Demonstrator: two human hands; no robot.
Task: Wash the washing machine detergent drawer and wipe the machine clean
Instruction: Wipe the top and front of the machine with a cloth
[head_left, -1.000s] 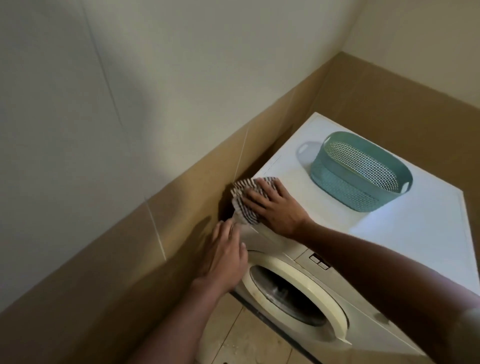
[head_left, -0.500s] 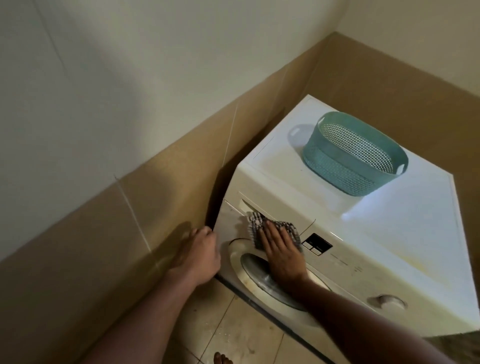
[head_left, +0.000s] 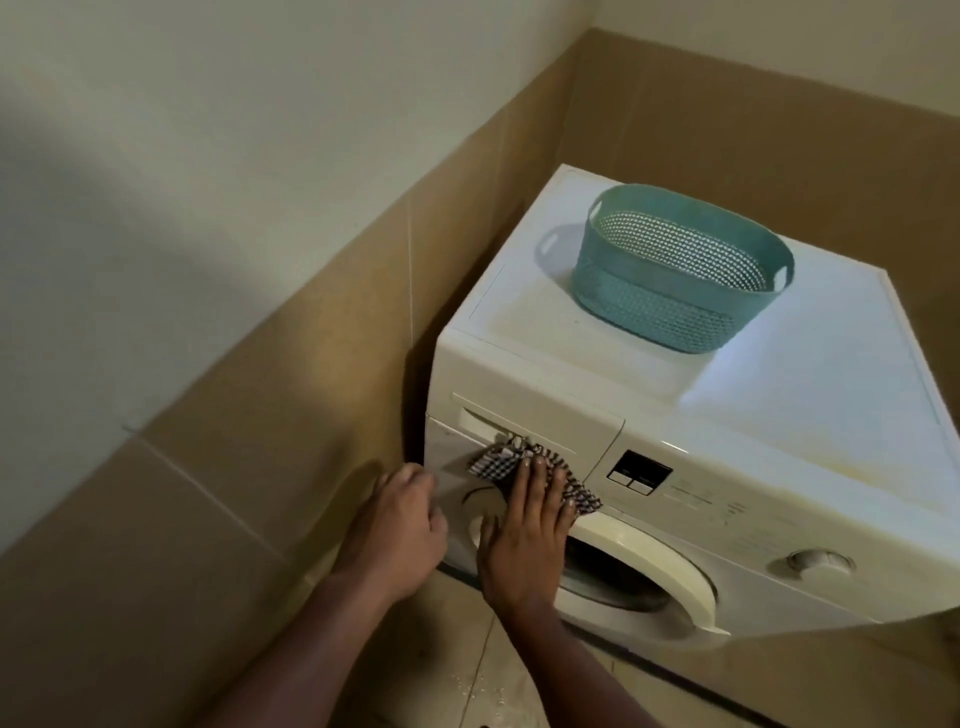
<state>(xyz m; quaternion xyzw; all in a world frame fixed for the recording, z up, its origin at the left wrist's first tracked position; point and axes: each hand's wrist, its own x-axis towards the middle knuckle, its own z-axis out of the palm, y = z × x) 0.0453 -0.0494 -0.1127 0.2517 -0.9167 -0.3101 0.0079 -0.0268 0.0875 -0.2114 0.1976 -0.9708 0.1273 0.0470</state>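
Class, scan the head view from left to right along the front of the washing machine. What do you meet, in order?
left hand → right hand, flat on the checked cloth → display panel → round dial

Nothing I can actually read here, tbh. There's faint grey print on the control panel (head_left: 727, 512) of the washing machine (head_left: 779, 415), off to the right of my right hand (head_left: 522, 545) fingers (head_left: 537, 483) and just past the little dark display (head_left: 640, 470). It's way too blurry to make out.
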